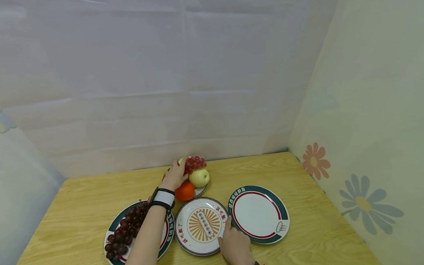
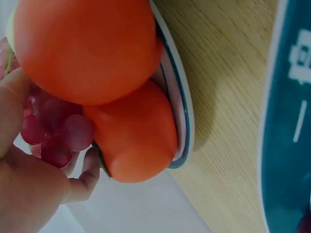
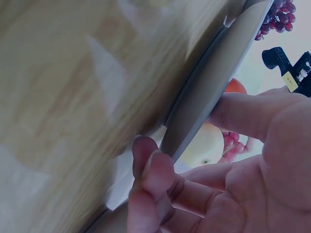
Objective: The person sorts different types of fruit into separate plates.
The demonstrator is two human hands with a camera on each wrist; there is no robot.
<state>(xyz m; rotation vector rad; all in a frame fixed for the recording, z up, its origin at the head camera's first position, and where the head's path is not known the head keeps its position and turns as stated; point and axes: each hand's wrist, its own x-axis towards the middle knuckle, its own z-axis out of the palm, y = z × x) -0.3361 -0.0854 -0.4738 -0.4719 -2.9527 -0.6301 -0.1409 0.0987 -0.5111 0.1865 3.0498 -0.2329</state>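
Observation:
In the head view my left hand (image 1: 175,177) reaches to the fruit plate (image 1: 200,190) at the back. Thumb and fingers grip a bunch of pinkish-red grapes (image 2: 58,127), close beside two round orange-red fruits (image 2: 130,141). A pale yellow-green fruit (image 1: 199,177) sits next to the grapes. Nearer, my right hand (image 1: 236,245) holds the lower right rim of the middle white plate (image 1: 190,247), which has an orange sunburst design. The right wrist view shows the thumb (image 3: 243,115) over this plate's edge (image 3: 209,92) and curled fingers (image 3: 158,177) at its lower side.
Dark grapes (image 1: 124,233) lie on a green-rimmed plate (image 1: 169,234) at left, partly behind my left forearm. A second green-rimmed plate (image 1: 258,215) stands right of the middle one. All rest on a wooden table (image 1: 315,232) bounded by pale cloth walls (image 1: 194,88).

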